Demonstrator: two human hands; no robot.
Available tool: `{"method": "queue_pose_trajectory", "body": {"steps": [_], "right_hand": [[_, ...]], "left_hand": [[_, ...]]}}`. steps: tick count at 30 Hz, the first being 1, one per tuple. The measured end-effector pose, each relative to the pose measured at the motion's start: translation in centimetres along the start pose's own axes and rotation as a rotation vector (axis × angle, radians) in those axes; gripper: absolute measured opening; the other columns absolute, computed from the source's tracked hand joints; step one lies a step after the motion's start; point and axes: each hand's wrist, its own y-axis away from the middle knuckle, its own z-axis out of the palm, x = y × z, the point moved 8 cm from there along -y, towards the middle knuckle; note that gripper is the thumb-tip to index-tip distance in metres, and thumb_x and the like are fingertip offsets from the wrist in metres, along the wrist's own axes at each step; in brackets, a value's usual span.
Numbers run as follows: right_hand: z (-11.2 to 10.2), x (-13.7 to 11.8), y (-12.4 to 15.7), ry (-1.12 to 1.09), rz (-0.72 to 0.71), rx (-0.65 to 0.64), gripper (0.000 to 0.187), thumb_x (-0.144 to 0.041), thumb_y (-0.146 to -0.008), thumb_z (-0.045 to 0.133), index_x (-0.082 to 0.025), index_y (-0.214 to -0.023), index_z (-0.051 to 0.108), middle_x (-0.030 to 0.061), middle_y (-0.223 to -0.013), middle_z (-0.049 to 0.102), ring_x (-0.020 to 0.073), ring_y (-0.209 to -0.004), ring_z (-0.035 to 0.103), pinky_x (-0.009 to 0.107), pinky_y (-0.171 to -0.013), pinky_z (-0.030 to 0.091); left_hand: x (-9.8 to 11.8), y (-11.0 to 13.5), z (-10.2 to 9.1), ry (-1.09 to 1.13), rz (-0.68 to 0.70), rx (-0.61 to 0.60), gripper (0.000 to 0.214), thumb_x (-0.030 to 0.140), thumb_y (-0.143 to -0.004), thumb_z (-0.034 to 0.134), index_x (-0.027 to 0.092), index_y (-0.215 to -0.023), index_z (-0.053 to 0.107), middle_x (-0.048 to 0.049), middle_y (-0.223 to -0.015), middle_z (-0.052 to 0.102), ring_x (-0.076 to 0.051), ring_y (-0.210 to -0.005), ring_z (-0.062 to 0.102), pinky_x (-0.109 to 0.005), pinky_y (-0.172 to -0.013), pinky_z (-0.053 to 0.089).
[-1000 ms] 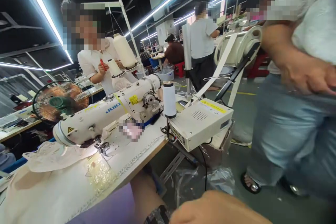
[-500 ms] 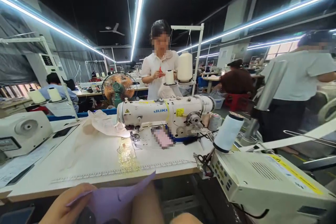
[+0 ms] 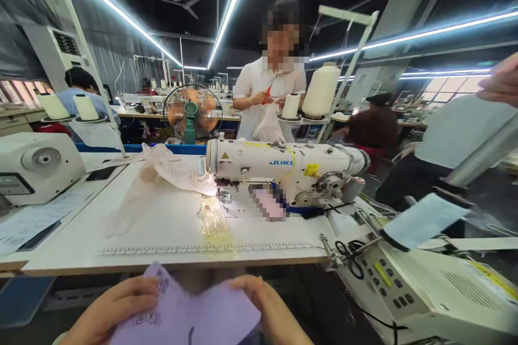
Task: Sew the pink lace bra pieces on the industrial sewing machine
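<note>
A sheet of purple paper with dark print is held up below the table's front edge, creased down its middle. My left hand pinches its left side, and my right hand grips the right side. Beyond the sheet stands a white JUKI sewing machine, its lamp lit at the needle. Sheer pale fabric lies to the left of the needle. In front of the machine a yellowish clear strip crosses a ruler marking on the white table.
A person in white stands behind the machine with red-handled scissors. Thread cones sit on a stand beside them. At right are a beige control box, black scissors and a light-blue thread cone. A fan stands behind.
My right hand has come up and taken hold of the sheet's right side. The sheet is spread wider, showing its print. The camera view has shifted and tilted.
</note>
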Motion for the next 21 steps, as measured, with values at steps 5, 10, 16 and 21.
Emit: {"method": "queue_pose_trajectory", "body": {"steps": [5,10,16,21], "right_hand": [[-0.4,-1.5,-0.1,0.297,-0.012,0.123,0.045,-0.061,-0.071,0.061,-0.019,-0.085,0.066,0.0014,-0.07,0.059,0.0123,-0.06,0.049,0.022,-0.052,0.039],[-0.2,-1.6,-1.7,0.607,-0.071,0.201,0.03,-0.047,-0.074,0.064,-0.021,-0.087,0.07,0.0044,-0.08,0.067,0.0158,-0.069,0.057,0.025,-0.061,0.046],[3.7,-2.3,-6.0,0.694,-0.136,0.131,0.029,-0.046,-0.07,0.065,-0.021,-0.082,0.071,0.0061,-0.078,0.069,0.0181,-0.067,0.061,0.026,-0.056,0.05],[9.3,-2.6,-10.5,0.716,-0.125,0.027,0.034,-0.051,-0.068,0.064,-0.02,-0.081,0.069,0.0052,-0.071,0.068,0.0165,-0.058,0.059,0.025,-0.047,0.048]], "left_hand": [[2.1,-0.7,-1.1,0.076,0.096,0.01,0.04,0.014,-0.082,0.058,0.026,-0.12,0.057,-0.0088,-0.131,0.05,-0.028,-0.128,0.04,-0.043,-0.103,0.042],[0.0,1.8,-1.8,0.147,-0.083,0.235,0.04,0.016,-0.078,0.065,0.03,-0.115,0.061,-0.0013,-0.149,0.027,-0.028,-0.134,0.031,-0.048,-0.109,0.034],[-6.4,9.0,-1.9,0.714,-0.658,0.659,0.017,0.03,-0.085,0.056,0.022,-0.094,0.069,-0.007,-0.138,0.043,-0.024,-0.114,0.053,-0.041,-0.095,0.046],[-8.8,12.3,-1.2,1.278,-0.89,0.823,0.064,0.053,-0.066,0.072,0.018,-0.116,0.054,-0.0118,-0.108,0.064,-0.019,-0.08,0.064,-0.03,-0.069,0.052]]}}
